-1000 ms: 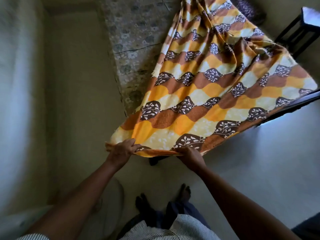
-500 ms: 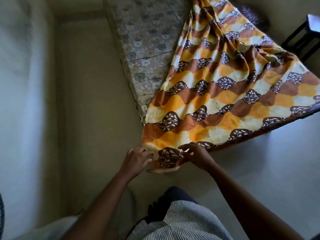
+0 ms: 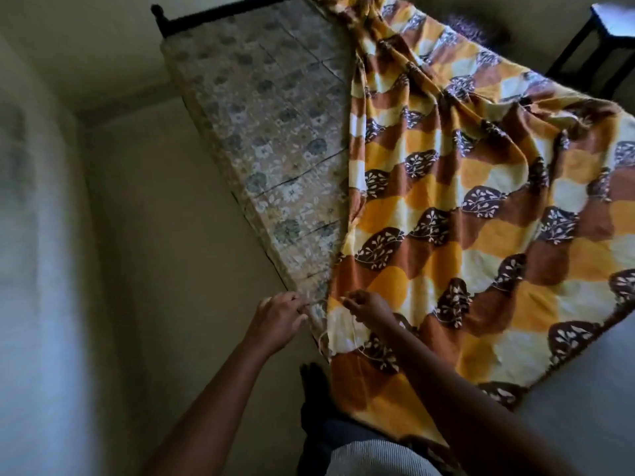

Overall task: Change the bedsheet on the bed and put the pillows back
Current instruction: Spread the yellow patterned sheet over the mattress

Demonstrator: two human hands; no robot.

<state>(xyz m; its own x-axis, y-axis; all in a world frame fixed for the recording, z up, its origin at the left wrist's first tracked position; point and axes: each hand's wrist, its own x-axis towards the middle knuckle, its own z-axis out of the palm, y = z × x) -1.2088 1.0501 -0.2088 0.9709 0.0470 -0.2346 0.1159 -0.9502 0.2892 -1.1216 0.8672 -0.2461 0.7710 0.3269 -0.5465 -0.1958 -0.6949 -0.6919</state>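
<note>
Bedsheet (image 3: pixel 464 218): one, scalloped orange, brown and cream with leaf motifs. It lies over the right part of the mattress (image 3: pixel 275 132), bunched into folds toward the far end, and spills over the near edge and the right edge. The left strip of the floral mattress is bare.

Right hand (image 3: pixel 369 309): fingers pinched on the sheet's left edge, close to the near left corner of the mattress. Left hand (image 3: pixel 278 322): curled right at that corner. We cannot tell whether it holds cloth or only touches the mattress.

Handling, as we judge it: thin, light, limp cloth, not fragile. It will sag and wrinkle wherever it is not held. Best taken at hem and corners, both hands well apart, and pulled taut across to the bare side.

Count: one sheet, one mattress, one dark bed frame (image 3: pixel 213 13), two hands. We can identify no pillows for sure. One dark mottled shape (image 3: pixel 477 27) past the far end is too dim to name. One dark piece of furniture (image 3: pixel 584 53) stands at the far right.
</note>
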